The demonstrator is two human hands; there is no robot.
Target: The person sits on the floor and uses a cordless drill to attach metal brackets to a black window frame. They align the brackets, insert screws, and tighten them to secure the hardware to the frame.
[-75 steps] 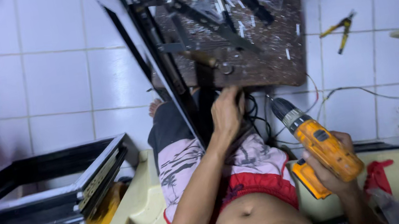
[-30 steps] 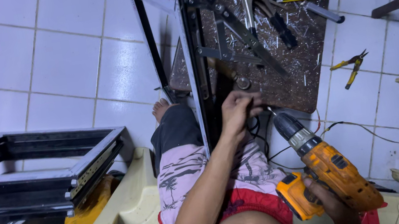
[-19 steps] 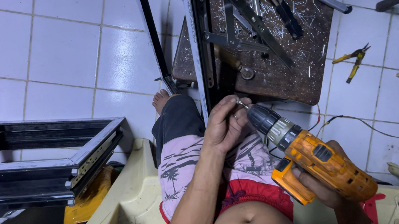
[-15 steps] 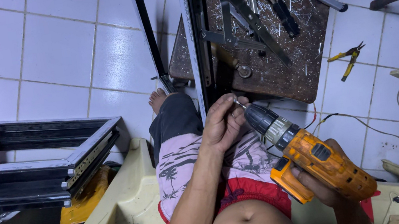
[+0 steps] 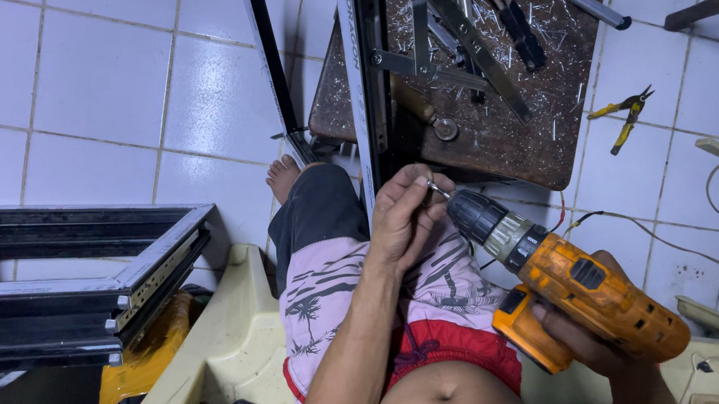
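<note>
The person sits before the upright dark frame [image 5: 358,87]. The left hand [image 5: 401,219] pinches a small screw [image 5: 436,188] at the tip of the orange drill [image 5: 574,279], just beside that frame. The right hand [image 5: 593,343] grips the handle. I think the screw is being seated; next needs steady aiming at the frame.

Home workshop: tool-strewn bench [image 5: 501,127], tiled floor [image 5: 101,89]
</note>
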